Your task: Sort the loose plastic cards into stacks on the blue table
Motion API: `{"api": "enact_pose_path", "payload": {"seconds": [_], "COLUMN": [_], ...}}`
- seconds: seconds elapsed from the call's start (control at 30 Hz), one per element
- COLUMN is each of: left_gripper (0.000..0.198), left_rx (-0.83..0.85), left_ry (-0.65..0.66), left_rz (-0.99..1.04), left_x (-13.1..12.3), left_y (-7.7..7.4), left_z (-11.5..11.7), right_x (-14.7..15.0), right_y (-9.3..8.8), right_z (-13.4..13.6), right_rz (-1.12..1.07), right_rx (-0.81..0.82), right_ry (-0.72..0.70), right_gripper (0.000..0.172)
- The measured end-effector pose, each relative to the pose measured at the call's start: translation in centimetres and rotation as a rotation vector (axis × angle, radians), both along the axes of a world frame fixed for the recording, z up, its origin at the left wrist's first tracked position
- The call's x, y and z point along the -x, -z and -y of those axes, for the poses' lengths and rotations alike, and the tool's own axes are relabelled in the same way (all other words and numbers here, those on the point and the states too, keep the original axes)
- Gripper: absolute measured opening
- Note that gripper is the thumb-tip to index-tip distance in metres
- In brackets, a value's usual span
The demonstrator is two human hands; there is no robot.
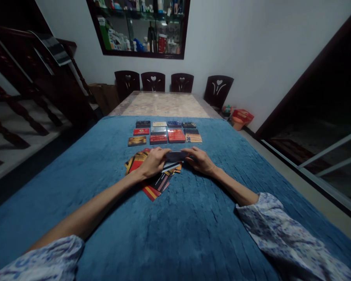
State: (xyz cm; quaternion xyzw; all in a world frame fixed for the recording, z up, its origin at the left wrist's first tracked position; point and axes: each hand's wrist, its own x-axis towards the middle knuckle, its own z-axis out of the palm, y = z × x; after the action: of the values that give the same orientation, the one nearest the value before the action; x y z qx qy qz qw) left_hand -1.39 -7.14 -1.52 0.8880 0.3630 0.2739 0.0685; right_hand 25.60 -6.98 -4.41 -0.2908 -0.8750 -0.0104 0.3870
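Blue cloth [175, 234] is lined near its far edge with card stacks [176, 136], a dark card [175, 156] being gripped endwise by left hand [154, 160] and right hand [201, 160], presumably for steadiness.

Cards [176, 136] look glossy; the cloth [178, 230], matt.
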Motion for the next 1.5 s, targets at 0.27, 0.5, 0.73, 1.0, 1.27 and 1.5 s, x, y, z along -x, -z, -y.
{"api": "enact_pose_path", "payload": {"seconds": [0.27, 0.5, 0.73, 1.0, 1.27, 1.5], "left_gripper": [0.053, 0.054, 0.051, 0.050, 0.057, 0.057], "left_rx": [-0.006, -0.011, -0.014, 0.006, 0.040, 0.052], "left_ry": [-0.012, -0.022, -0.040, -0.068, -0.068, -0.069], "left_rz": [-0.003, -0.018, -0.040, -0.064, -0.055, -0.031], "left_x": [0.01, -0.06, -0.05, -0.19, 0.01, 0.07], "left_y": [0.28, 0.34, 0.56, 0.25, 0.42, 0.62], "left_z": [-0.05, 0.01, -0.07, 0.14, -0.25, -0.46], "right_x": [0.10, 0.23, 0.17, 0.08, 0.28, 0.28], "right_y": [0.30, 0.07, -0.09, 0.13, -0.07, -0.13], "right_z": [-0.53, -0.61, -0.49, -0.73, -0.49, -0.50], "right_rz": [0.016, 0.054, 0.088, 0.113, 0.131, 0.138], "right_rx": [0.026, -0.047, -0.032, -0.004, 0.006, 0.009], "right_ry": [-0.028, -0.033, -0.044, -0.021, 0.019, 0.028], "right_gripper": [0.039, 0.047, 0.058, 0.060, 0.061, 0.060]}}
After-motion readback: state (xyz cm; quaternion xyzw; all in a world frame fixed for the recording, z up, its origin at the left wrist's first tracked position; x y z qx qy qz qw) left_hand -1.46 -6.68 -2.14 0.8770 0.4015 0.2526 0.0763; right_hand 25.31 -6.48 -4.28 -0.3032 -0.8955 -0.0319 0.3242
